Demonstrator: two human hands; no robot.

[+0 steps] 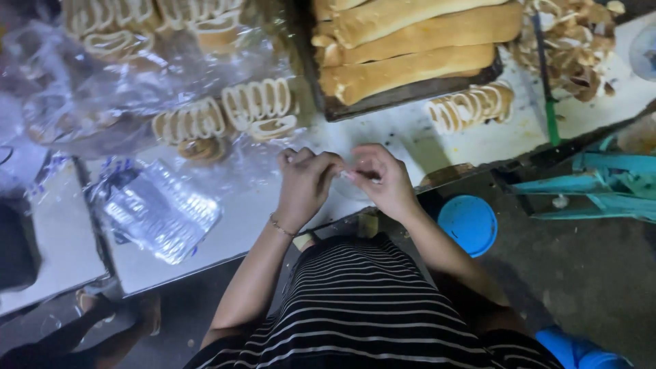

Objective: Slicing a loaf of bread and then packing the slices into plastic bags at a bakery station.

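- Clear film [355,176] is sitting pinched between both hands at the table [239,225] edge; left hand [305,184] and right hand [384,179] are gripping it
- Thin film could be tearing or slipping; bread slices [225,116] are lying near

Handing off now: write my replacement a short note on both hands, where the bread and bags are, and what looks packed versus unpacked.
Left hand and right hand: together at the white table edge, pinching a thin clear plastic piece.
Packed: sliced bread in clear bags, behind the hands.
Unpacked: long golden loaves on the dark tray; loose sliced stack beside it.
Spare clear bags pile lies left.
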